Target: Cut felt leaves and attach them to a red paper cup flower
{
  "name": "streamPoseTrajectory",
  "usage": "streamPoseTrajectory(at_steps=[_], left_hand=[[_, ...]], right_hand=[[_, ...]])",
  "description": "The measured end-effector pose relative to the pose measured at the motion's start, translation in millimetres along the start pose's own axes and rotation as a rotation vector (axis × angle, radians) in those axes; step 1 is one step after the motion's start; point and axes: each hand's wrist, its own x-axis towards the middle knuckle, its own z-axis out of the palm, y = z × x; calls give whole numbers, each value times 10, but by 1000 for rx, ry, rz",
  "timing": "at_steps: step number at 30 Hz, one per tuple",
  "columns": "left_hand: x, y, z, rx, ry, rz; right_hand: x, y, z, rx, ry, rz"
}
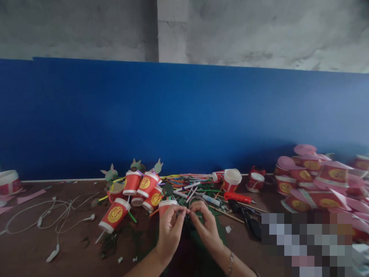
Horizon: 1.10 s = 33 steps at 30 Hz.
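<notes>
My left hand (170,232) and my right hand (208,227) meet in front of me, thumbs and index fingers pinched with the tips almost touching. Whatever is between the fingertips is too small to make out. Just behind my left hand stands a red paper cup (165,206) with a white rim, partly covered by the fingers. A dark green round piece (168,189) shows above that cup. Beyond my hands lie loose coloured sticks (184,180) and a white-and-blue tube (211,199). Dark green scraps (221,231) lie beneath and beside my right hand.
Left are red cups (115,215) with yellow emblems, some with green eared cutouts (111,174), and white earphones (53,254). Right lie a red-handled tool (238,197), black scissors (253,223) and piled cups with pink paper (334,173). A blue panel (184,119) stands behind; the lower right is pixelated.
</notes>
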Motion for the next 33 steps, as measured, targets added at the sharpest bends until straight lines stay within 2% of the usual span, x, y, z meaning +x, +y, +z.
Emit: streamPoseTrajectory(at_steps=[6, 9, 15, 19, 33], left_hand=[[70, 23, -74, 125, 113, -19], [80, 23, -67, 193, 64, 21], [64, 7, -67, 490, 55, 213], [49, 46, -77, 610, 14, 238], [36, 61, -70, 656, -38, 250]], right_hand=[[-44, -57, 26, -14, 80, 27], [-65, -71, 50, 11, 33, 32], [-68, -58, 70, 25, 7, 50], [-60, -46, 74, 4, 8, 70], [-47, -34, 74, -30, 11, 93]])
